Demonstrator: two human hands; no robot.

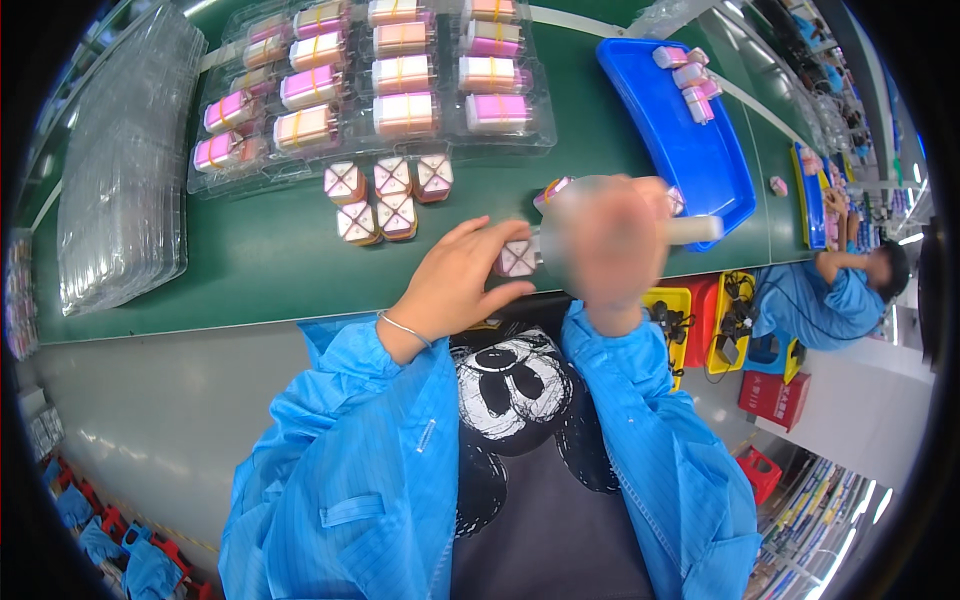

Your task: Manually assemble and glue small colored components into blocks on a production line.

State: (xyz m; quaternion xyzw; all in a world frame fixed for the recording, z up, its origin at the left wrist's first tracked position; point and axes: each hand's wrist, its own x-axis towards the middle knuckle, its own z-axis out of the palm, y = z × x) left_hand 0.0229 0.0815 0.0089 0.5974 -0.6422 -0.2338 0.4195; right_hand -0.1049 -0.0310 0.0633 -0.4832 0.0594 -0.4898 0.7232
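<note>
My left hand (447, 282) lies at the front of the green table, its fingers and thumb on either side of a white-topped block bundle (517, 258) with dark bands crossed over it. My right hand (613, 240) is smeared by motion just right of that bundle, so its fingers cannot be made out. A pale stick-shaped thing (694, 231) juts out beside it, too blurred to name. Partly hidden behind the right hand is another banded bundle (553, 193). Several similar bundles (394, 215) stand grouped beyond my left hand.
Clear plastic trays (545, 105) hold rows of pink, white and peach banded blocks (404, 113) at the back. Stacked empty trays (125, 170) lie at left. A blue tray (725, 165) with a few pink blocks sits at right. Beyond it, a person in blue (825, 300) works.
</note>
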